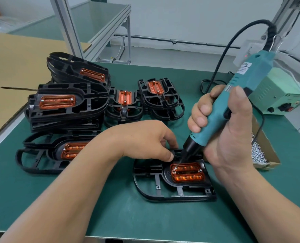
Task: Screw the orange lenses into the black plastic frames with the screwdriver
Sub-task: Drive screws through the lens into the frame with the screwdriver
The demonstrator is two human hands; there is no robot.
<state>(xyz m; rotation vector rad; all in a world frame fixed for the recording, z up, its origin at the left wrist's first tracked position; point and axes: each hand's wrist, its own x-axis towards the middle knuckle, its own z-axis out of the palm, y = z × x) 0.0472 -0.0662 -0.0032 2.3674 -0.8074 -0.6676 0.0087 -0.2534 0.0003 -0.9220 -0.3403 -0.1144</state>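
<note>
Two bare forearms reach in from the near edge of the dark green bench mat (110, 216). Between them, near the front of the mat, lies a flat black plastic frame (163, 195) with a ribbed orange lens (187, 172) seated in its rounded pocket. The left hand (145, 139) holds the frame's far rim, with the fingers curled down over it and the thumb pinching against it.

The right hand (230, 130) wraps all its fingers and thumb round a teal corded electric screwdriver (233, 95). The tool is tilted, and its black nose and thin bit slant down to a small silver screw (175, 168) at the lens's left end. A second silver screw (200, 170) sits at the right end.

Behind and to the left stand stacked frames (66, 109) with orange lenses fitted. Just beside the right wrist is an open cardboard box of loose screws (258, 153), and farther back a pale green power box (275, 95).
</note>
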